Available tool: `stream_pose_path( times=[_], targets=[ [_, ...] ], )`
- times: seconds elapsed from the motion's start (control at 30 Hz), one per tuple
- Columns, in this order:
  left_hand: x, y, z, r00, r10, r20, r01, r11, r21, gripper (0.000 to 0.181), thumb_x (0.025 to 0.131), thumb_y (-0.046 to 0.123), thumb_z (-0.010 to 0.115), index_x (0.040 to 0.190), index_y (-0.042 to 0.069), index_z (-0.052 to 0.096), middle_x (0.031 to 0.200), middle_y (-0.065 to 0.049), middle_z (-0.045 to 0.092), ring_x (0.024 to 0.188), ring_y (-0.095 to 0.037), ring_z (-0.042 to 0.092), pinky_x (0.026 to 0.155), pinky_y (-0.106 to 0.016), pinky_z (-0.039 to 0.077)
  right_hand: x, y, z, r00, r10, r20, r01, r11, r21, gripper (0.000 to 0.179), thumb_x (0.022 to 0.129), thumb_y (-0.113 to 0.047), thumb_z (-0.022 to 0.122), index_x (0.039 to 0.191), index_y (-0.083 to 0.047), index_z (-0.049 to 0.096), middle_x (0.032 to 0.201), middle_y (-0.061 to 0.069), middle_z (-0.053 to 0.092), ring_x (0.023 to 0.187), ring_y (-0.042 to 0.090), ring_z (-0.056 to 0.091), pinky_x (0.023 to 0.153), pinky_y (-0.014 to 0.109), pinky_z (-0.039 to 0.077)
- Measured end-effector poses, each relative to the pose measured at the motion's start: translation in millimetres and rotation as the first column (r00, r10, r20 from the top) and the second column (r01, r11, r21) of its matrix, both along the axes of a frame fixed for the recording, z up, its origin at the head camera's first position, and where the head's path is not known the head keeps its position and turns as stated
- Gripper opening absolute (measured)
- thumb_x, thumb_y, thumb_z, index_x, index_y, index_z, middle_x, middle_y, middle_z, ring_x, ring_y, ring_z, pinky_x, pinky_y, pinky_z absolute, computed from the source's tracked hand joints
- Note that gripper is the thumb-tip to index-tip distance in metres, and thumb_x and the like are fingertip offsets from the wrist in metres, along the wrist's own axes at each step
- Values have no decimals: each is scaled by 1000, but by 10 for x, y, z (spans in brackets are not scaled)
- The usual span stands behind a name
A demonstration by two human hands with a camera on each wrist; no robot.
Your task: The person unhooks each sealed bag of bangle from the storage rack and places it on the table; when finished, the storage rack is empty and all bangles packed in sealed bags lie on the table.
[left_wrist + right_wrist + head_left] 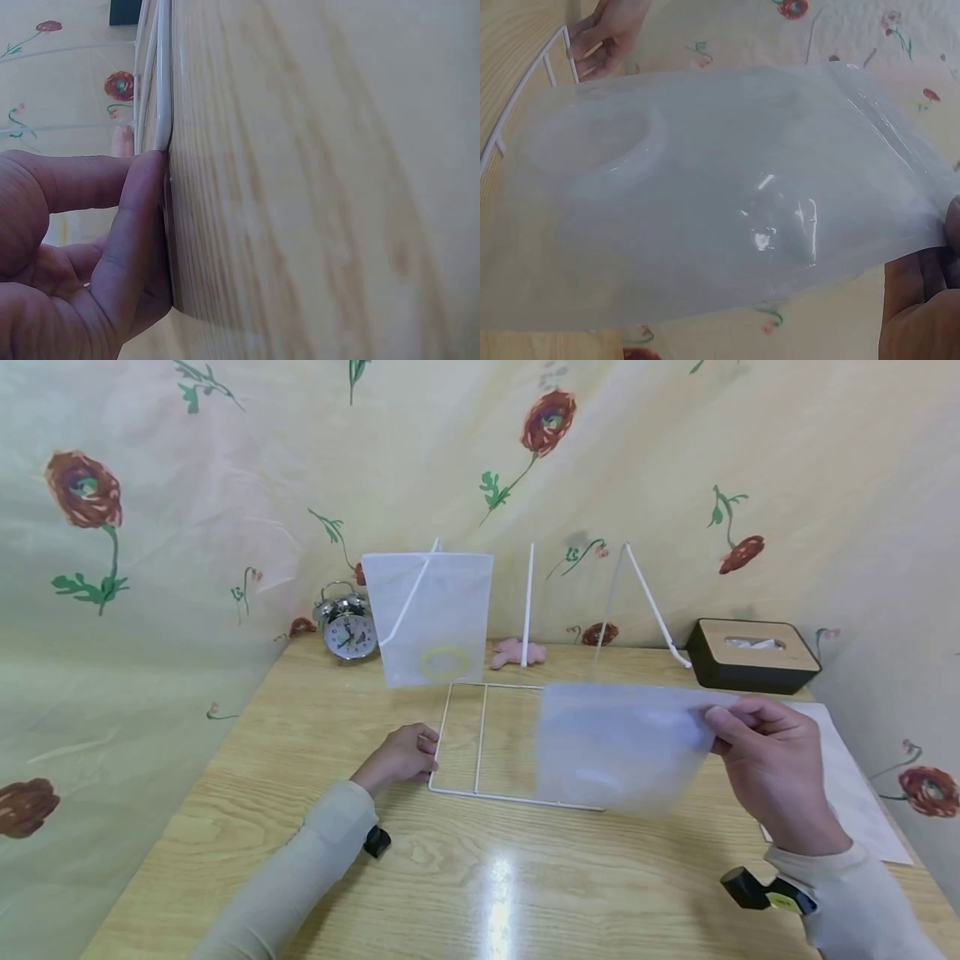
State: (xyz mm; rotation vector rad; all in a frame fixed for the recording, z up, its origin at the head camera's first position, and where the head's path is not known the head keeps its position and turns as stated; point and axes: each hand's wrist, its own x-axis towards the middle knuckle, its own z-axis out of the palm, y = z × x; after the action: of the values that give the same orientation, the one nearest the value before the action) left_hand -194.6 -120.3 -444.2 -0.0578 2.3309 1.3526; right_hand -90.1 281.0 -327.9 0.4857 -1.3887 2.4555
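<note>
My left hand [405, 752] grips the left side of a white wire rack [481, 739] lying on the table, with upright prongs at its back. The left wrist view shows thumb and fingers [127, 247] at the wire's end. Pinched by one corner in my right hand [783, 768] is a frosted zip bag [615, 743], held over the rack's right part. Through its film in the right wrist view shows a pale ring-like shape [641, 154]. Another frosted bag [427, 597] hangs on the left prong, a yellow ring [444, 649] visible in it.
An alarm clock [349, 631] stands at the back left. Behind the middle prong [528, 602] lies a pink soft-looking item [508, 652]. A tissue box [753, 652] sits at the back right, and white sheets or bags [855, 785] lie on the table's right side. Flowered cloth hangs behind.
</note>
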Motion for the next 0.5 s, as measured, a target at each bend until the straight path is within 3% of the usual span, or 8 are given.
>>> stream_pose_path(
  times=[0.13,0.5],
  targets=[
    [4,-6,-3,1000,3,4,-3,1000,-2,44,84,-13,68,126,-3,58,108,-15,58,82,-26,66,68,-30,62,56,173,-57,1000,11,2,-11,998,-68,19,91,27,48,96,20,66,90,23,72,80,27,72,67,32,62],
    [-13,-12,-14,1000,-1,-6,1,1000,-5,44,84,-12,69,126,-3,57,108,-15,58,82,-26,66,68,-29,62,171,668,-74,984,-103,148,97,994,44,19,93,17,53,104,15,69,98,15,74,84,22,74,71,32,61]
  ],
)
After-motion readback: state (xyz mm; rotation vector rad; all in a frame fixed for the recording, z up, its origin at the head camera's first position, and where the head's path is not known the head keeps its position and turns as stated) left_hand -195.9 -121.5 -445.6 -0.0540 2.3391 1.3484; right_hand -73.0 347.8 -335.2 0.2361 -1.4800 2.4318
